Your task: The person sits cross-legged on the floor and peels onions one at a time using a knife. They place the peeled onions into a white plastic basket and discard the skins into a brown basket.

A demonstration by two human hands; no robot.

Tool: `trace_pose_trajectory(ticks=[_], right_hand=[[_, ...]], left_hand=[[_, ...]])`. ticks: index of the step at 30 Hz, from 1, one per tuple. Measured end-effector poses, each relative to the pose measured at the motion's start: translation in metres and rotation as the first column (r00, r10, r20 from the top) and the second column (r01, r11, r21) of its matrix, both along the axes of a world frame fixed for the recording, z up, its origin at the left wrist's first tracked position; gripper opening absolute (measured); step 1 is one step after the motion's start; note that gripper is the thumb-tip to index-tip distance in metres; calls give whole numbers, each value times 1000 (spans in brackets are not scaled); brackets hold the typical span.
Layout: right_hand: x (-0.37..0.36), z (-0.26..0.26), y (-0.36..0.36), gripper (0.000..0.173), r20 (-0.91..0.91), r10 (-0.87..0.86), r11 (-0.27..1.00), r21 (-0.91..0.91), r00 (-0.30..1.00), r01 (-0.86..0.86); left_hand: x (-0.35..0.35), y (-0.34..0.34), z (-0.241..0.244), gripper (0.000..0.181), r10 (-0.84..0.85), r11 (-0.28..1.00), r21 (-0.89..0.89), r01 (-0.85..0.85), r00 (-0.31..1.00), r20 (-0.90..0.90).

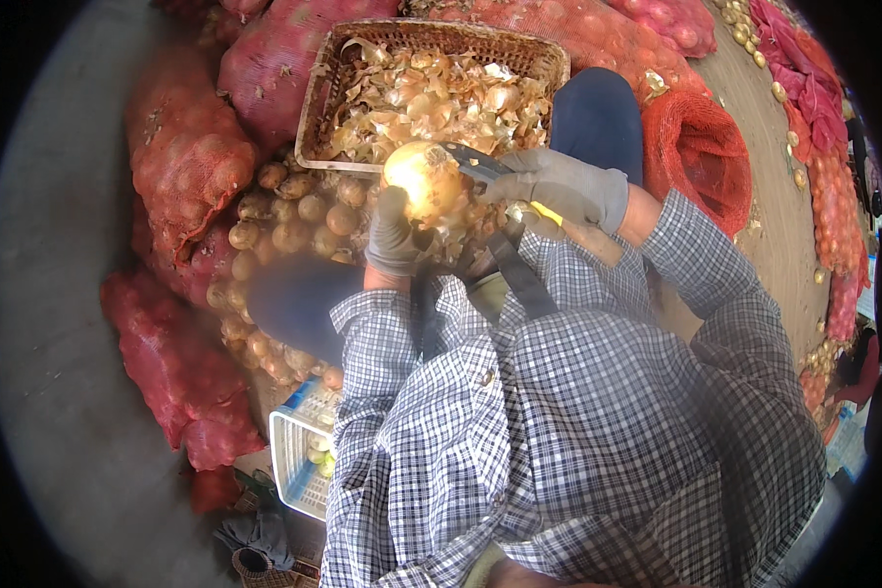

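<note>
My left hand [393, 237], in a grey glove, grips a large yellow onion [420, 180] from below and the near side. In my gloved right hand [572, 185] is a dark-bladed cutting tool [472, 159], its blade against the top right of the onion. A yellow piece [547, 213] shows below the right hand; whether it belongs to the tool, I cannot tell. Just beyond the onion stands a brown-stained plastic crate [434, 28] heaped with loose onion skins [441, 95]. More skins lie below the hands, between my knees.
Loose unpeeled onions [290, 220] lie on the left, partly behind my knee. Filled red mesh sacks [187, 147] line the left and far side. An opened red mesh sack [698, 162] stands right. A white basket [301, 470] with pale onions sits near my left elbow.
</note>
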State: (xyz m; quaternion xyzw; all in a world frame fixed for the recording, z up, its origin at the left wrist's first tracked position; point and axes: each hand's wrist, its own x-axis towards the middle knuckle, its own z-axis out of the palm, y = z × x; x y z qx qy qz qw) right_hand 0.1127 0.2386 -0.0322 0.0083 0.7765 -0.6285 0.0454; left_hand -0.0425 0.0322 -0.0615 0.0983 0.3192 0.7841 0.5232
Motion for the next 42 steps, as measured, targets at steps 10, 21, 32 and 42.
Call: trace_pose_trajectory(ticks=[10,21,32,42], right_hand=[[-3,34,8,28,503,70,832,-506,861,228],[8,6,-7,25,486,28,690,-642,874,334],[4,4,-13,32,398,41,620,-729,916,289],[-31,26,-23,45,302,-327,803,-412,896,431]], left_hand=[[0,11,24,92,192,940,-154,-304,847,-496],[8,16,5,90,277,841,62,-537,331,-902],[10,2,6,77,157,978,-83,-192,935,-317],[17,15,10,86,99,943,-177,-281,748,-657]])
